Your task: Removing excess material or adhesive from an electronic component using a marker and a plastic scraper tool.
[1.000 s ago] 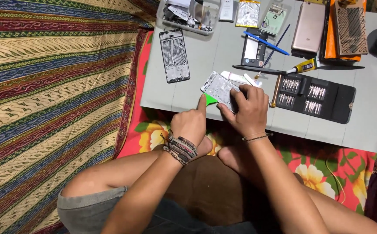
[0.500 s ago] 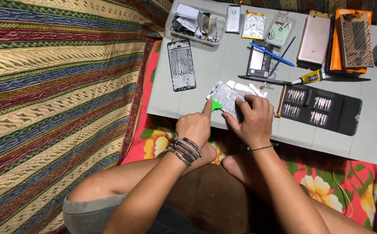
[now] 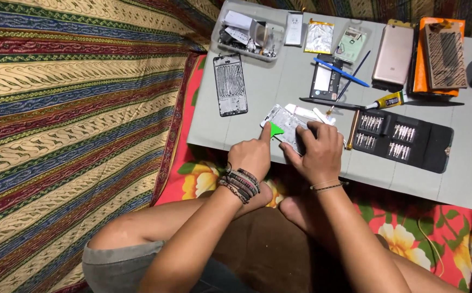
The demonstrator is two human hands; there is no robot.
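A white phone frame (image 3: 286,120) lies flat near the front edge of the low grey table (image 3: 301,157). My right hand (image 3: 316,153) rests on its right half and pins it down. My left hand (image 3: 253,154), with beaded bracelets at the wrist, pinches a small green triangular pick (image 3: 275,129) and presses its tip against the frame's left edge. White strips lie just behind the frame.
A phone screen frame (image 3: 230,91) lies to the left. A clear parts tray (image 3: 246,32), a battery, a gold phone back (image 3: 393,53), an orange case, a blue pry tool, a glue tube (image 3: 385,101) and an open black screwdriver-bit case (image 3: 404,139) fill the table. Striped cloth lies left.
The view has shifted, so the table sits lower and further right in frame. Both hands stay on the white frame, the pick still at its left edge.
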